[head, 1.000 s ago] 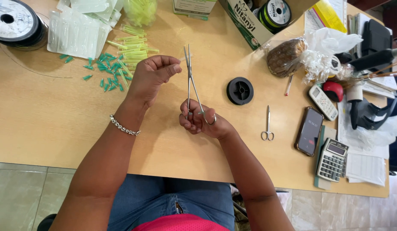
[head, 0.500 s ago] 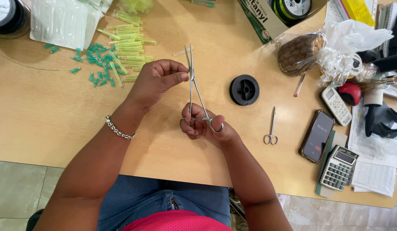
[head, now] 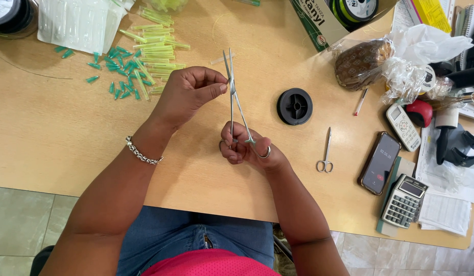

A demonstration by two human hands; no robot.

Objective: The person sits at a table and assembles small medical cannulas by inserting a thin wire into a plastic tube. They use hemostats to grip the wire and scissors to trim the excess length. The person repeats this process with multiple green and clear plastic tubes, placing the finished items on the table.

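Head view is showing long steel forceps (head: 236, 105) standing nearly upright above the wooden surface (head: 53, 133), tips slightly parted. Right hand (head: 247, 148) is gripping the ring handles with its fingers curled through them, while left hand (head: 188, 92) is pinching the shaft near the tips between thumb and fingers. Green tubes (head: 145, 56) are lying just beyond the left hand; a black spool (head: 295, 106) and small scissors (head: 326, 153) are resting to the right.
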